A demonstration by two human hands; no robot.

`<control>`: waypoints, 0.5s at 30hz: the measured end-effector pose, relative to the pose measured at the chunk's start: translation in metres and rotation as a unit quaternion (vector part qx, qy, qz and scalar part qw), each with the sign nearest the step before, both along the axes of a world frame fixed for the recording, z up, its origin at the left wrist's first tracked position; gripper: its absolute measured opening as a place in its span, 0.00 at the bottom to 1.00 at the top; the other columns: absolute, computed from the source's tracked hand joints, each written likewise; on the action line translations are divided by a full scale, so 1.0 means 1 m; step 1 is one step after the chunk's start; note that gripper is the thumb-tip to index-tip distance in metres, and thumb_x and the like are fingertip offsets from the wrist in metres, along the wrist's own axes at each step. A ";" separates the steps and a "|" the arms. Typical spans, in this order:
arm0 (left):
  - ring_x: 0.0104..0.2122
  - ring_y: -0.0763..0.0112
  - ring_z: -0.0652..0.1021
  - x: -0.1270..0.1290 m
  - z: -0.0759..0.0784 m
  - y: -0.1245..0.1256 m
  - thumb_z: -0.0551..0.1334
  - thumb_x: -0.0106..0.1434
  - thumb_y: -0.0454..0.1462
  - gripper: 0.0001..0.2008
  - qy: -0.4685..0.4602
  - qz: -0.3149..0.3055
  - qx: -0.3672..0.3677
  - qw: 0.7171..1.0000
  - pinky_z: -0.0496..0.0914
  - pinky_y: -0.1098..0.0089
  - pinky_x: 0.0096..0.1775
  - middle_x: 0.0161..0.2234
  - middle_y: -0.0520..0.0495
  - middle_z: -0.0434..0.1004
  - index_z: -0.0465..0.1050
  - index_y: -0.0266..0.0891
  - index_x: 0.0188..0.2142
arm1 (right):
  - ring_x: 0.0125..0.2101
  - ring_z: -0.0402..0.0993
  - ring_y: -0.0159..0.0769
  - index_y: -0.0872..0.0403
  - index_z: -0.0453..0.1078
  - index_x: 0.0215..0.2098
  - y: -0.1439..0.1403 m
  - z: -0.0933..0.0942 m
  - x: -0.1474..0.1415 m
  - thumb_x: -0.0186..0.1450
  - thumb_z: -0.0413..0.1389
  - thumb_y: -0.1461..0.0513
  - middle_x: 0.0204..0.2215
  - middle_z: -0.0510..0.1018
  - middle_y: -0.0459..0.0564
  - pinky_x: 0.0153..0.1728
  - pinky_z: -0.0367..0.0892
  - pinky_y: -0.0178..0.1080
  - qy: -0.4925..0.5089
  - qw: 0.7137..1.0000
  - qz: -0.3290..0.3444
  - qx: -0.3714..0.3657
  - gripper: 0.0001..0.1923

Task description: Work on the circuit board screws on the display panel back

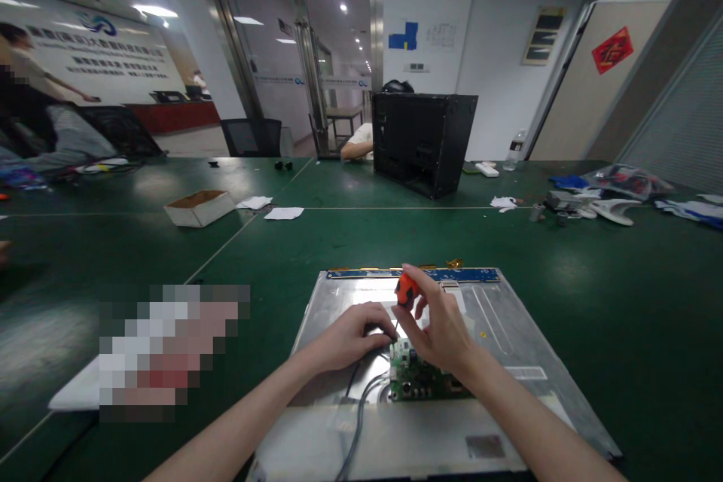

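Observation:
A screwdriver [406,291] with an orange-and-black handle is pinched in the fingers of my right hand [443,324]. Its thin shaft points down at the upper left corner of a green circuit board [421,376]. Beside that corner, my left hand [364,331] has its fingers curled with thumb and fingertips close together; whatever may be between them is hidden. The board lies on the metal back of a flat display panel [491,316], partly covered by my right hand and wrist. Grey cables [360,422] run from the board's left side toward me.
Beyond the panel stand a black case [423,139] and a white open box [199,209] on the green table [316,237]. Papers [284,213] lie near the box. A pixelated object [169,346] is at left, and assorted items [565,203] lie at right. Other people are in the background.

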State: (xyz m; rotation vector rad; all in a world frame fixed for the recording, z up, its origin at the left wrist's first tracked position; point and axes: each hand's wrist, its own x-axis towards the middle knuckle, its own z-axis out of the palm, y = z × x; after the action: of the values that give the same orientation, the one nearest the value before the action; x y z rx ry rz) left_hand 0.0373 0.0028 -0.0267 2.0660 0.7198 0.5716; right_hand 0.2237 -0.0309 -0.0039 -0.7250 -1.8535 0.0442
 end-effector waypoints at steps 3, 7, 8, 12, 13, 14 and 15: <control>0.40 0.65 0.75 0.001 0.001 0.000 0.63 0.60 0.31 0.06 0.003 -0.003 0.003 1.000 0.68 0.65 0.46 0.37 0.48 0.78 0.77 0.39 0.36 | 0.24 0.69 0.31 0.50 0.47 0.66 -0.001 0.001 0.001 0.67 0.50 0.65 0.33 0.75 0.49 0.21 0.68 0.33 -0.003 1.000 0.004 -0.014 0.31; 0.40 0.65 0.75 0.001 0.002 0.000 0.63 0.60 0.31 0.07 0.011 -0.004 0.007 1.000 0.68 0.64 0.47 0.38 0.48 0.79 0.78 0.39 0.37 | 0.21 0.67 0.30 0.50 0.48 0.65 -0.001 0.001 0.001 0.66 0.51 0.66 0.31 0.74 0.47 0.18 0.65 0.32 0.002 1.000 -0.007 -0.016 0.31; 0.40 0.65 0.75 0.001 0.002 0.000 0.63 0.60 0.30 0.07 0.011 -0.004 0.008 1.000 0.68 0.64 0.47 0.38 0.48 0.78 0.78 0.39 0.37 | 0.21 0.67 0.30 0.49 0.48 0.65 -0.001 0.002 0.001 0.66 0.51 0.66 0.31 0.74 0.47 0.18 0.65 0.32 0.004 1.000 -0.008 -0.015 0.31; 0.39 0.65 0.75 0.000 0.002 -0.001 0.62 0.60 0.30 0.07 0.014 -0.001 0.010 1.000 0.68 0.64 0.45 0.37 0.48 0.78 0.76 0.39 0.36 | 0.20 0.67 0.30 0.48 0.48 0.65 -0.001 0.003 0.000 0.66 0.51 0.65 0.31 0.74 0.46 0.18 0.64 0.32 0.007 1.000 -0.011 -0.006 0.31; 0.39 0.65 0.75 0.000 0.002 -0.001 0.62 0.59 0.29 0.06 0.013 0.002 0.010 1.000 0.68 0.64 0.44 0.37 0.48 0.78 0.76 0.39 0.36 | 0.20 0.67 0.30 0.48 0.48 0.65 0.000 0.003 0.000 0.67 0.51 0.65 0.30 0.74 0.46 0.18 0.64 0.32 0.008 1.000 -0.012 -0.002 0.30; 0.38 0.65 0.75 0.000 0.001 -0.001 0.62 0.59 0.29 0.06 0.010 0.005 0.009 1.000 0.69 0.65 0.44 0.36 0.48 0.77 0.76 0.38 0.35 | 0.20 0.66 0.30 0.48 0.48 0.65 0.000 0.003 0.000 0.67 0.52 0.65 0.30 0.74 0.45 0.18 0.64 0.32 0.008 1.000 -0.013 0.002 0.30; 0.38 0.65 0.75 0.000 0.001 -0.001 0.62 0.59 0.29 0.06 0.007 0.009 0.008 1.000 0.69 0.65 0.43 0.35 0.48 0.77 0.75 0.38 0.35 | 0.20 0.66 0.30 0.48 0.48 0.64 0.000 0.003 0.000 0.67 0.52 0.64 0.30 0.74 0.45 0.18 0.64 0.32 0.008 1.000 -0.015 0.004 0.30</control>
State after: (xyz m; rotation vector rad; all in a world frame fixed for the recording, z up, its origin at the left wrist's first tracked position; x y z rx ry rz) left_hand 0.0377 0.0014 -0.0257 2.0812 0.7453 0.5752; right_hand 0.2233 -0.0306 -0.0012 -0.7454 -1.8254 0.0231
